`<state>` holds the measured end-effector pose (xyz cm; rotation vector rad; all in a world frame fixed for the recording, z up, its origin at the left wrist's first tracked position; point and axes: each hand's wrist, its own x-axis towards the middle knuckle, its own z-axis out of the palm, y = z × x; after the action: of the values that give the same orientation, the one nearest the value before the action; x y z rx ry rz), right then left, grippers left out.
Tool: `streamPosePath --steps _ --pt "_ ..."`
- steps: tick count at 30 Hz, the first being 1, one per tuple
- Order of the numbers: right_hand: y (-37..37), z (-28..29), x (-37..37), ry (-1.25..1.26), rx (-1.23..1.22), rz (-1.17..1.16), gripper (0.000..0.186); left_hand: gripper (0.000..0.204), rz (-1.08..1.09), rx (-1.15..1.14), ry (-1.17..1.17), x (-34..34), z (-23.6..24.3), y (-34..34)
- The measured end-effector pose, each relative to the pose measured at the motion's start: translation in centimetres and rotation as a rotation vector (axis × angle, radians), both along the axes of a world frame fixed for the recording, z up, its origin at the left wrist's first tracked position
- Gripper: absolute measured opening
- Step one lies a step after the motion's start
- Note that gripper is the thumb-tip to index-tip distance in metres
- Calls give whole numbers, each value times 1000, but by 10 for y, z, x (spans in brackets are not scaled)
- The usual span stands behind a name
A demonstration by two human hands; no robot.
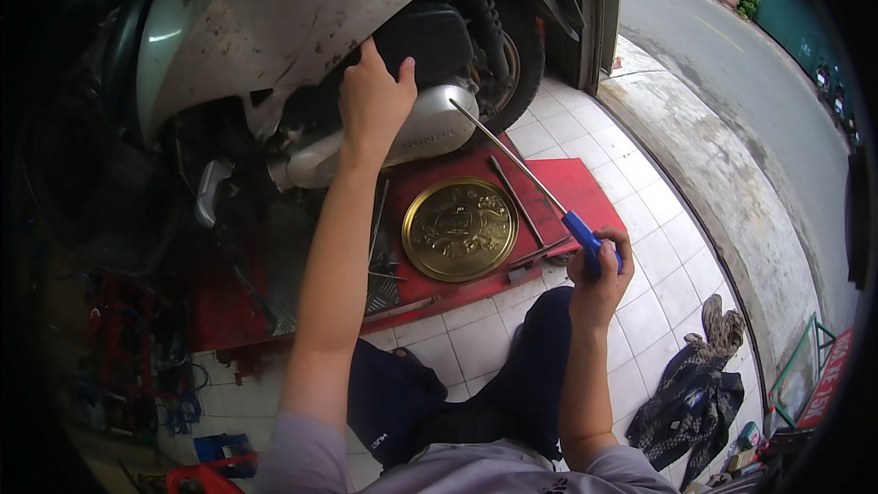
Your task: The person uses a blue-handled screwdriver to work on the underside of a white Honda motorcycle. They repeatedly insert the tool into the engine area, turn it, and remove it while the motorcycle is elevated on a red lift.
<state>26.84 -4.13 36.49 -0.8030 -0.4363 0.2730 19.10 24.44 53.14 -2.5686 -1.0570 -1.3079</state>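
My left hand reaches up to the lower edge of the scooter's scuffed pale body panel, index finger at the edge, thumb apart, other fingers mostly hidden. Below the black air box is a silver engine cover. My right hand is closed on a long screwdriver with a blue handle; its shaft angles up-left, the tip over that cover. A round embossed gold tray lies beneath the scooter on a red lift platform, beside metal bars.
Rear wheel stands near a doorway post, with a street beyond. Dark patterned cloth lies on white floor tiles at right, near a green-framed red sign. Cluttered red racks are at left.
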Motion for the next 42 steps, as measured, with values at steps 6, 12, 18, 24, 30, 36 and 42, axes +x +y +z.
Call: streamPosePath --steps 6,12,18,24,30,36,42 --pt "1 -2 2 17 20 18 21 56 100 -48 76 16 14 -12" --pt "5 -2 -3 9 17 -7 21 57 104 -71 33 13 11 -17" --pt "22 34 -10 -298 -61 -146 18 75 -13 -111 -24 3 0 -6" --pt "47 89 -13 -571 -219 -235 16 70 -8 -84 -6 1 1 -11" --pt "61 102 -14 -721 -188 -349 14 63 5 -76 9 -4 1 -8" --pt "71 105 -17 -849 -282 -432 15 65 -15 -100 -36 -3 3 -10" --pt "81 109 -37 -1013 -254 -553 22 62 -10 -126 -23 -2 3 -10"
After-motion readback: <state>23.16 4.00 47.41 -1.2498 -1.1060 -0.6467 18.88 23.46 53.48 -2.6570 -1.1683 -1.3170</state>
